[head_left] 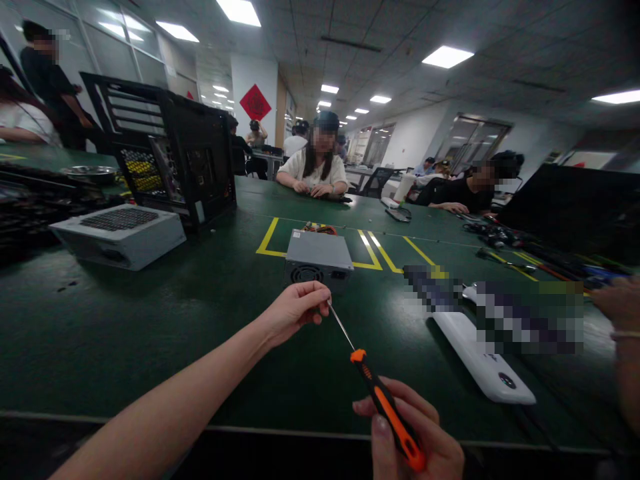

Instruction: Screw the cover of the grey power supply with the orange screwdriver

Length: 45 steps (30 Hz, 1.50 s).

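An orange and black screwdriver (379, 393) is held by its handle in my right hand (420, 427), low in the view. Its thin metal shaft slants up and left to my left hand (303, 303). There the thumb and fingers are pinched together at the tip; whether a small part such as a screw is between them cannot be made out. Just beyond my left hand a grey computer power supply (320, 250) lies on the green table (240, 380), its fan grille and socket facing me. Coloured cables show behind it.
A black computer case (200, 157) stands at the left, with another power supply (120, 233) before it. A long white device (483, 357) lies at the right. Several people sit around, one across the table (320, 160); a co-worker's hand (617, 303) is at the right edge.
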Motion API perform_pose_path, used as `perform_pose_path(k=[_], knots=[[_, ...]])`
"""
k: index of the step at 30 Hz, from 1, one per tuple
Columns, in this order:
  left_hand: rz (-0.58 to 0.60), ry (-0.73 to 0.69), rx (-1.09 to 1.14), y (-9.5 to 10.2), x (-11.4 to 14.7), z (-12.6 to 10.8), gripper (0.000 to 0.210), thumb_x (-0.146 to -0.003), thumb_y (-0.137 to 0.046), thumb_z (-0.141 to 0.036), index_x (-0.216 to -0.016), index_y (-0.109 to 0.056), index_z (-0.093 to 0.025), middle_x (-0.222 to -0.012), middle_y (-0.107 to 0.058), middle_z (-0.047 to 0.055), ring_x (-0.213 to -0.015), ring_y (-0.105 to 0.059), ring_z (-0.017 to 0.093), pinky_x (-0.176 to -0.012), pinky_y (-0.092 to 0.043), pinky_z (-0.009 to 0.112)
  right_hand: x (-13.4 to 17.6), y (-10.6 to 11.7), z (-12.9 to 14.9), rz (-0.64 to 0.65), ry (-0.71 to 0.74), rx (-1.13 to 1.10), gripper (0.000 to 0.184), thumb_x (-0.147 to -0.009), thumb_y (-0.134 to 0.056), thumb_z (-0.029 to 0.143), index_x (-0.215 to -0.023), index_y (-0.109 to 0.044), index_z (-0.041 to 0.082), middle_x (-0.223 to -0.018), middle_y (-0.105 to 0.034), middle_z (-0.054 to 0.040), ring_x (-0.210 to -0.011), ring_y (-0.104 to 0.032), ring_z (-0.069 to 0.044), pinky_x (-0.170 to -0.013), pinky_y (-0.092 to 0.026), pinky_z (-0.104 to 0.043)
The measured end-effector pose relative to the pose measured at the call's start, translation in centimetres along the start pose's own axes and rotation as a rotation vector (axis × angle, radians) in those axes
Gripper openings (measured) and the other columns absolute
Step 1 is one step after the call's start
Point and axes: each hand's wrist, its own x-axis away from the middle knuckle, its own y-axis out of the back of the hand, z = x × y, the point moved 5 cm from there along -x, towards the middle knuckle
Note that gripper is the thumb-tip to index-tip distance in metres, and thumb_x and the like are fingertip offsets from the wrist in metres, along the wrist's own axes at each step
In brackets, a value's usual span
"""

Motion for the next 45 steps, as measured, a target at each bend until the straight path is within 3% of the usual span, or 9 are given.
perform_pose_path(k=[3,8,11,14,19,21,27,45], knots=[[-0.056,-0.006,-0.019,0.6,-0.4,0.1,0.027,-0.069,-0.071,-0.035,-0.072,-0.057,-0.012,-0.06,-0.053,-0.002,-0.051,-0.047,0.004,-0.047,-0.036,0.013,0.4,-1.0,-1.3,0.036,-0.322,-0.173,0.013,-0.082,-0.055,0.024,-0.093,-0.048,0.021,-0.1,-0.056,-0.0037,-0.063,-0.062,-0.01,-0.058,-0.053,-0.028],[-0.123,-0.009,-0.101,1.7,-0.9,0.3,0.027,-0.07,-0.07,-0.036,-0.071,-0.056,-0.013,-0.059,-0.053,-0.002,-0.051,-0.047,0.004,-0.046,-0.036,0.013,1.0,-3.2,-3.2,0.239,-0.878,-0.444,0.033,-0.075,-0.064,0.037,-0.099,-0.049,0.02,-0.08,-0.059,0.0001,-0.065,-0.06,-0.013,-0.058,-0.052,-0.028],[-0.145,0.002,-0.147,2.3,-1.1,0.7,0.028,-0.071,-0.069,-0.038,-0.07,-0.056,-0.013,-0.057,-0.052,-0.003,-0.049,-0.045,0.004,-0.046,-0.036,0.013,1.0,-4.3,-3.7,0.285,-1.091,-0.559,0.039,-0.068,-0.071,0.034,-0.098,-0.053,0.018,-0.081,-0.06,-0.0011,-0.067,-0.06,-0.013,-0.052,-0.05,-0.022],[-0.164,0.012,-0.137,2.9,-1.3,1.0,0.03,-0.073,-0.067,-0.042,-0.073,-0.059,-0.013,-0.061,-0.054,-0.001,-0.051,-0.047,0.004,-0.045,-0.037,0.012,1.0,-4.9,-4.2,0.215,-1.224,-0.64,0.042,-0.062,-0.075,0.03,-0.097,-0.056,0.015,-0.08,-0.062,-0.002,-0.064,-0.059,-0.011,-0.048,-0.048,-0.018],[-0.21,0.086,-0.045,3.6,-1.7,1.8,0.037,-0.08,-0.058,-0.047,-0.096,-0.064,-0.014,-0.104,-0.06,0.008,-0.062,-0.056,0.005,-0.046,-0.041,0.011,0.2,-5.3,-5.1,0.048,-1.258,-0.723,0.031,-0.071,-0.067,0.018,-0.1,-0.056,0.013,-0.081,-0.064,-0.0041,-0.064,-0.062,-0.01,-0.05,-0.05,-0.016],[-0.217,0.114,-0.013,3.7,-1.8,2.1,0.038,-0.081,-0.056,-0.046,-0.101,-0.064,-0.014,-0.111,-0.059,0.01,-0.065,-0.058,0.006,-0.047,-0.043,0.011,-0.5,-5.6,-5.4,-0.012,-1.267,-0.732,0.021,-0.077,-0.058,0.013,-0.099,-0.055,0.012,-0.078,-0.064,-0.0041,-0.062,-0.062,-0.009,-0.05,-0.051,-0.015],[-0.253,0.139,-0.023,4.1,-2.1,2.5,0.036,-0.081,-0.058,-0.042,-0.102,-0.064,-0.013,-0.112,-0.06,0.012,-0.064,-0.059,0.007,-0.046,-0.044,0.012,-2.2,-7.1,-6.1,-0.102,-1.296,-0.767,0.011,-0.085,-0.046,0.007,-0.093,-0.054,0.009,-0.07,-0.062,-0.005,-0.057,-0.061,-0.007,-0.049,-0.051,-0.013],[-0.245,0.148,-0.036,4.0,-1.9,2.5,0.033,-0.082,-0.057,-0.04,-0.102,-0.064,-0.015,-0.108,-0.061,0.01,-0.065,-0.058,0.006,-0.047,-0.043,0.012,-2.2,-7.5,-6.6,-0.089,-1.326,-0.774,0.011,-0.084,-0.046,0.008,-0.093,-0.053,0.008,-0.071,-0.061,-0.005,-0.056,-0.06,-0.007,-0.049,-0.052,-0.012]])
